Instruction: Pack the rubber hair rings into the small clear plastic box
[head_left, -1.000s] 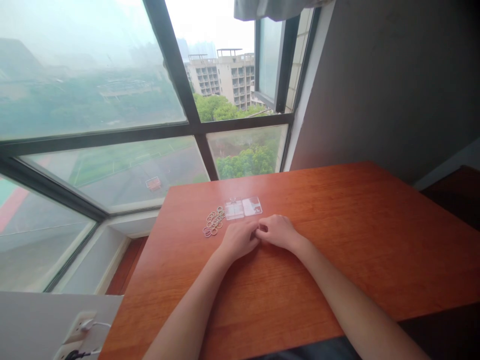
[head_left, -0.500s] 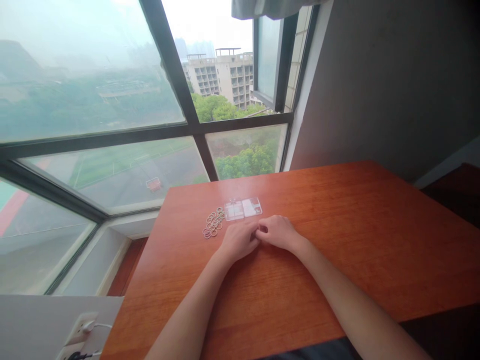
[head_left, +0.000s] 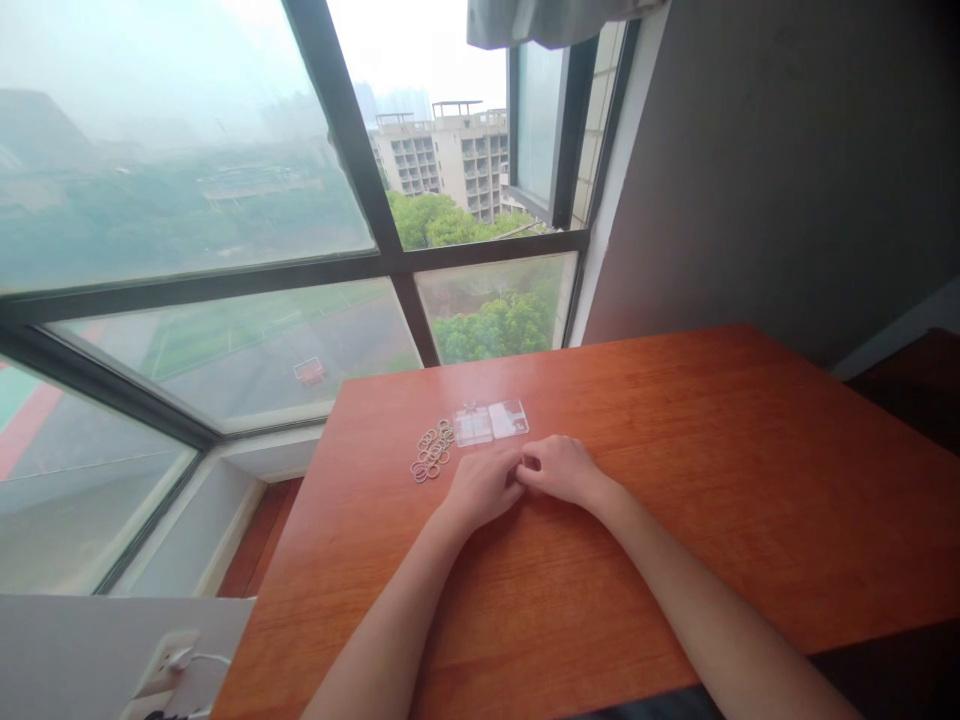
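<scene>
My left hand (head_left: 486,486) and my right hand (head_left: 559,468) meet fingertip to fingertip above the wooden table (head_left: 600,600). Both are closed in a pinch. Whatever lies between the fingers is hidden or too small to name. Just beyond them sits a clear plastic case (head_left: 474,427), opened flat, its two halves side by side. Small items seem to lie at its far edge, too small to make out. To the left of the case and of my left hand is a loose cluster of several thin rings (head_left: 433,450), mostly pale metallic, one pinkish.
Behind the table are large windows (head_left: 390,262) with dark frames, one pane swung outward. A grey wall (head_left: 750,180) rises at the right. On the low wall at lower left, a white plug with a cable sits in a socket (head_left: 169,665).
The whole view has shifted slightly, so things appear a little lower and to the right. My hands keep nearly the same pinched pose, with the rings and case unmoved on the table.
</scene>
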